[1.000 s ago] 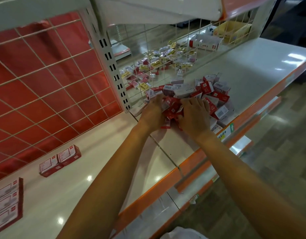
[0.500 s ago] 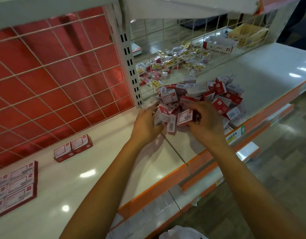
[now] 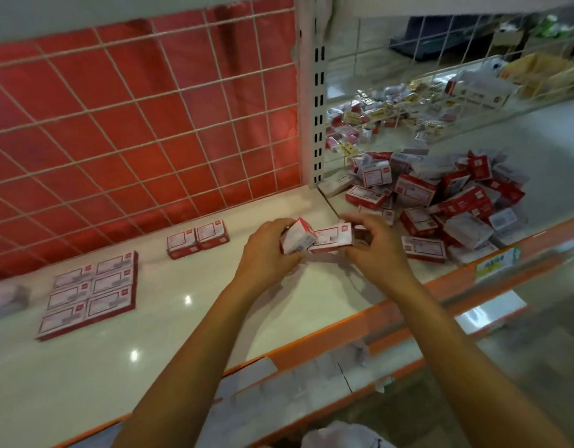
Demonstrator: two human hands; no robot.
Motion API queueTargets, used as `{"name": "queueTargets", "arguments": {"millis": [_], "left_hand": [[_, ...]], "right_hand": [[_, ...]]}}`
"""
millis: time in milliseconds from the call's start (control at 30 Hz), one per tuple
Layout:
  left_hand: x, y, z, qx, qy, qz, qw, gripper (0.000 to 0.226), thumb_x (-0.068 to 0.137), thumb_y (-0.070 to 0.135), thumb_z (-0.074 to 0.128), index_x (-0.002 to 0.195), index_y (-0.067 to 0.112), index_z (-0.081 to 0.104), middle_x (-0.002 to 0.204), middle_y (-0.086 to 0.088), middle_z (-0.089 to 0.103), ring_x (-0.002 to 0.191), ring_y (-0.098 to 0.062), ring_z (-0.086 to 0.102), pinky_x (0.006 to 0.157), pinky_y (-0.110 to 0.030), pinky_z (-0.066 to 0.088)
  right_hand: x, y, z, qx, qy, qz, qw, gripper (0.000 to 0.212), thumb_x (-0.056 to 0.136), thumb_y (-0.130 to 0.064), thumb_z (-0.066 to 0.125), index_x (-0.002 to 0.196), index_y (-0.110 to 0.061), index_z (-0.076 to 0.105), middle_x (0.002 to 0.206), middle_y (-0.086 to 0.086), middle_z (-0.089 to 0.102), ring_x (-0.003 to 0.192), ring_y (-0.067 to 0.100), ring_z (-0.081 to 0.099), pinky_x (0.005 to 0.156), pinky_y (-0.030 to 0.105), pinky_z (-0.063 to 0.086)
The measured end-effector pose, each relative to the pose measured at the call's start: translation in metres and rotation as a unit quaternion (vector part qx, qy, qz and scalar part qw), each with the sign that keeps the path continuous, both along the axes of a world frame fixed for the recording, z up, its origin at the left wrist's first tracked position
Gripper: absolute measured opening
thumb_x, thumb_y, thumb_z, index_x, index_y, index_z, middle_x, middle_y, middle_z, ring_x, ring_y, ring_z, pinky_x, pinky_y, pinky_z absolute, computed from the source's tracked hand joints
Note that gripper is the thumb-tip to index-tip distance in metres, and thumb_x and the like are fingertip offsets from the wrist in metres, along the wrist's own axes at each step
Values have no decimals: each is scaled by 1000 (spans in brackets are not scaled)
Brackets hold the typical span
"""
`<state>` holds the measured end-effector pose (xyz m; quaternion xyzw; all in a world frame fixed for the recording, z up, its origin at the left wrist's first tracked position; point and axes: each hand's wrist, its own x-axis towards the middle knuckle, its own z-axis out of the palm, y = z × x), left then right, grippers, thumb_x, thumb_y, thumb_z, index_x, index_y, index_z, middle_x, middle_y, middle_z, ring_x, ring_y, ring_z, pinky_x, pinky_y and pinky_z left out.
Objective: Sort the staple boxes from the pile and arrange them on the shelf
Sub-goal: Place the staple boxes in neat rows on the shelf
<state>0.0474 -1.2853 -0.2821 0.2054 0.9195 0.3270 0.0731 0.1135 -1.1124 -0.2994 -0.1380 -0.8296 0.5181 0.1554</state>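
Our left hand (image 3: 266, 257) and right hand (image 3: 374, 250) each grip one of two red-and-white cardboard staple boxes (image 3: 332, 238), which next need squaring beside the shelved pair (image 3: 197, 239).

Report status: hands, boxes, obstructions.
Left hand grips tilted staple box. Right hand holds flat box beside it. Two-box pair lies between hands and six-box block.

Head view: worn on the head, looking forward and down at the shelf (image 3: 188, 334), close above it.
Faces: the red grid backing (image 3: 117, 124).
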Motion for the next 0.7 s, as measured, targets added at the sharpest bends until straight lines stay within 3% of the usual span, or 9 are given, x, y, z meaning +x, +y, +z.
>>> {"name": "queueTargets", "arguments": {"millis": [133,400,600,700], "left_hand": [[6,-41,0,-10,-3,35,999,58,80,28,74,133,21,50,133,0,54,116,-18,50,95,-26,38],[13,-119,-2,-24,13,76,997,57,80,23,74,133,25,51,135,1,54,121,-20,49,103,-34,38],[15,-162,-5,-8,-9,153,988,58,82,34,72,134,25,48,135,-1,53,119,-23,51,101,-41,44],[15,-179,-8,2,-13,173,985,58,82,41,71,133,27,48,133,1,55,116,-20,53,98,-42,48]], "right_hand": [[-5,-35,-4,-44,-15,43,998,43,76,8,67,108,-19,61,115,2,57,92,3,60,77,10,51],[-15,-102,-14,-129,-50,104,985,47,72,12,68,102,-23,60,111,6,66,100,16,65,83,30,56],[-11,-145,-5,-227,-78,139,961,41,77,11,65,108,-16,60,100,0,70,93,9,67,64,19,54],[-12,-167,-5,-227,-93,158,956,41,77,8,67,106,-19,60,102,1,71,95,12,68,71,28,58]]}}
